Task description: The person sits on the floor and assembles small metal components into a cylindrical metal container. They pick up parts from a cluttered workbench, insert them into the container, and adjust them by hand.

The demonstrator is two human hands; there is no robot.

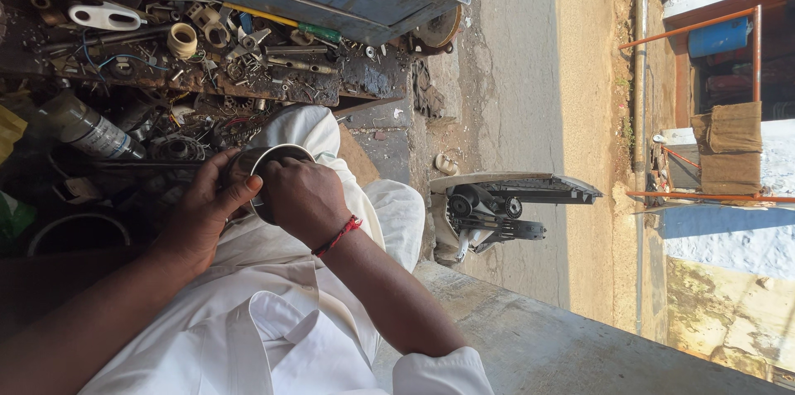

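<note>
While the left hand (211, 200) wraps around a steel cup (269, 165) to steady it, the right hand's (302, 196) fingers reach inside, over the lap.

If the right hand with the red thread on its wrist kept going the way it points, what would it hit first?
The right hand already reaches into the round metal cup; it would likely meet the cup's inside first, though depth is unclear.

Pretty cramped up top: the workbench (207, 84) is buried in loose metal parts, with a bottle (91, 134) lying just left of the hands. Only real open room is the bare concrete ledge (538, 337) at lower right.
</note>
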